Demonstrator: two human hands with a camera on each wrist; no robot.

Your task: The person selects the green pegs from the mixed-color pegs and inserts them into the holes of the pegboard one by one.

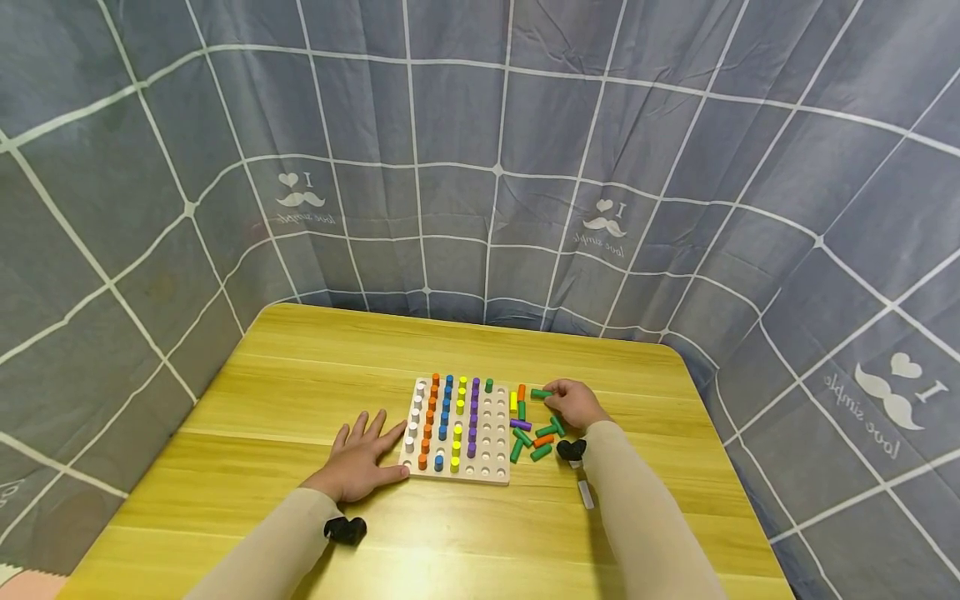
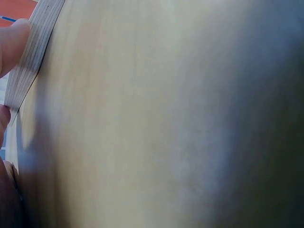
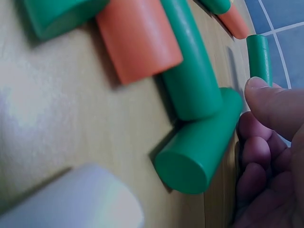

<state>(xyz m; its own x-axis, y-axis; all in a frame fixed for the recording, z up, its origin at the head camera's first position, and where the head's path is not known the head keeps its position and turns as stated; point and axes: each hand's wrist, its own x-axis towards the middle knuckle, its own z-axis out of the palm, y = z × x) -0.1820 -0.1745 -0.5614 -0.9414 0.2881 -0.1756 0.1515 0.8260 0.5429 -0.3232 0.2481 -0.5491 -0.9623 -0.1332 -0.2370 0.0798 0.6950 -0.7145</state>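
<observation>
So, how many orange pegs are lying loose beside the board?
2: one orange peg at the far end, beside the loose yellow peg; a second orange peg lower in the head view, between green pegs. The right hand might hide others.

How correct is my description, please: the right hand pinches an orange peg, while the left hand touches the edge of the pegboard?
Not fully correct: the right hand pinches a green peg, not an orange one, as the right wrist view shows. The rest is right: the left hand touches the edge of the pegboard.
</observation>
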